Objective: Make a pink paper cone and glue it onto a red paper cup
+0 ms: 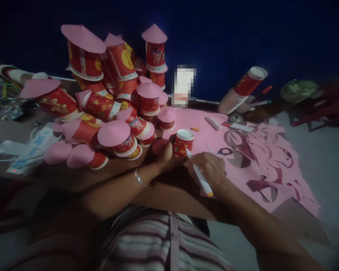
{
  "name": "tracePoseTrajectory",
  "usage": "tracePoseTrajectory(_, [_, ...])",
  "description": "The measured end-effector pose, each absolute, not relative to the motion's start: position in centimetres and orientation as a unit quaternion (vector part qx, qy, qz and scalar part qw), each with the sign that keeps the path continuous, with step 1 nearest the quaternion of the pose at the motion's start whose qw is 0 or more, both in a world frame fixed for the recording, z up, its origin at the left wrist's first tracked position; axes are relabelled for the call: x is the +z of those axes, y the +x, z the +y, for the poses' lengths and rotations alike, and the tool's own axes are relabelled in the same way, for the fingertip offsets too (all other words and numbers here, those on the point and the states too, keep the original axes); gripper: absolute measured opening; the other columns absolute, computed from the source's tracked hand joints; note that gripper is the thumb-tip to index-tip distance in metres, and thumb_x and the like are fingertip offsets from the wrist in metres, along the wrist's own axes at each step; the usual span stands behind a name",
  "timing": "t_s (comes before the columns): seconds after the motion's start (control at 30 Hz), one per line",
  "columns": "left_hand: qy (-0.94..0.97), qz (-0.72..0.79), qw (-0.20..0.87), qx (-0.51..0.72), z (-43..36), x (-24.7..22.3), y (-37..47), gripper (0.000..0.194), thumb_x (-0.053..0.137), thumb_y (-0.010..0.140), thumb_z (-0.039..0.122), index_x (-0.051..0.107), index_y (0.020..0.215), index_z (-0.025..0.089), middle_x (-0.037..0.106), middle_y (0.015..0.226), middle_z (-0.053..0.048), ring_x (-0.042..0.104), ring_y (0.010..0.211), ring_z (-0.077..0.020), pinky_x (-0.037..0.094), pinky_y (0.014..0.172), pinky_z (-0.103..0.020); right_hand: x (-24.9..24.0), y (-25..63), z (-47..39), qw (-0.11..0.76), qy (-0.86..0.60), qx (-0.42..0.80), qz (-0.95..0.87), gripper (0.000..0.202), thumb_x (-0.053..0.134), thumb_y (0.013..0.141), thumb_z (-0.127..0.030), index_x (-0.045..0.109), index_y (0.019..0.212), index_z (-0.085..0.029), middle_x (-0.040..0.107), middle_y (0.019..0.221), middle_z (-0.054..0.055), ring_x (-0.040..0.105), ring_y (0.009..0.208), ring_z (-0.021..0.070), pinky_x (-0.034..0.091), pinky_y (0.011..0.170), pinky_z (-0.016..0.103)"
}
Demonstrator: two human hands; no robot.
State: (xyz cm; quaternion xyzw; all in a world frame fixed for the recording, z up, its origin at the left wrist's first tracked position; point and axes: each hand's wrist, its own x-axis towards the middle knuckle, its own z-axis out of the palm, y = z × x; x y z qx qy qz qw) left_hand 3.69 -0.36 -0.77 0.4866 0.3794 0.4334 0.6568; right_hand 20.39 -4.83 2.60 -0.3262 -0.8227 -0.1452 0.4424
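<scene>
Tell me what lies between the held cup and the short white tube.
In the head view, a small orange piece lies between the cup and the short white tube, on the pink paper.

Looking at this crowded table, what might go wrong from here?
The white pen could slip in the right fingers and leave a stray mark on the red cup. The scissors, lying close by, might nick that hand. Some stacked cups lean, so a bump might topple them.

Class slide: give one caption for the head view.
Left hand holds a red cup, right hand a white pen, beside pink-topped cups.
</scene>
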Motion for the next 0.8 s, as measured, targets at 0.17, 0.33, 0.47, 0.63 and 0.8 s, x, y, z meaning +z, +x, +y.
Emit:
tracePoseTrajectory(0.17, [0.495,0.393,0.624,0.459,-0.95,-0.69,4.01,0.067,0.091,0.056,0.034,0.048,0.108,0.026,0.064,0.101,-0.001,0.063,0.092,-0.0215,0.055,0.081,-0.037,2.78,20.15,-4.98,0.424,-0.328,-0.124,-0.835,0.019,0.071,0.087,-0.011,0.059,0.100,-0.019,0.072,0.076,0.001,0.065,0.062,0.0131,0.051,0.059,0.026])
tracePoseTrajectory(0.33, [0.528,0.399,0.595,0.457,-0.83,-1.04,3.78,0.073,0.093,0.053,0.032,0.050,0.110,0.024,0.067,0.105,-0.003,0.065,0.092,-0.0210,0.056,0.081,-0.036,2.76,19.95,-4.93,0.415,-0.335,-0.141,-0.834,0.018,0.070,0.086,-0.010,0.059,0.098,-0.018,0.070,0.075,0.000,0.065,0.063,0.0135,0.051,0.060,0.026])
tracePoseTrajectory(0.47, [0.533,0.394,0.594,0.455,-0.60,-1.28,3.76,0.075,0.093,0.053,0.033,0.048,0.113,0.021,0.068,0.114,-0.008,0.066,0.095,-0.0233,0.056,0.079,-0.036,2.71,19.94,-4.84,0.435,-0.336,-0.144,-0.823,0.020,0.072,0.084,-0.009,0.060,0.098,-0.019,0.070,0.075,0.001,0.065,0.063,0.0143,0.050,0.059,0.027])
tracePoseTrajectory(0.63, [0.534,0.414,0.594,0.437,-0.32,-0.94,3.47,0.075,0.092,0.053,0.031,0.049,0.114,0.024,0.068,0.115,-0.007,0.067,0.102,-0.0280,0.058,0.084,-0.041,2.47,20.32,-4.61,0.444,-0.342,-0.127,-0.818,0.020,0.069,0.085,-0.009,0.059,0.099,-0.019,0.069,0.073,0.001,0.064,0.062,0.0147,0.050,0.058,0.027])
tracePoseTrajectory(0.8, [0.531,0.401,0.619,0.419,-0.32,-0.75,3.13,0.073,0.090,0.059,0.028,0.050,0.120,0.022,0.069,0.111,-0.008,0.068,0.100,-0.0285,0.058,0.085,-0.043,2.36,20.63,-4.45,0.444,-0.359,-0.138,-0.809,0.019,0.070,0.086,-0.010,0.059,0.098,-0.019,0.068,0.073,0.001,0.064,0.062,0.0143,0.051,0.058,0.026])
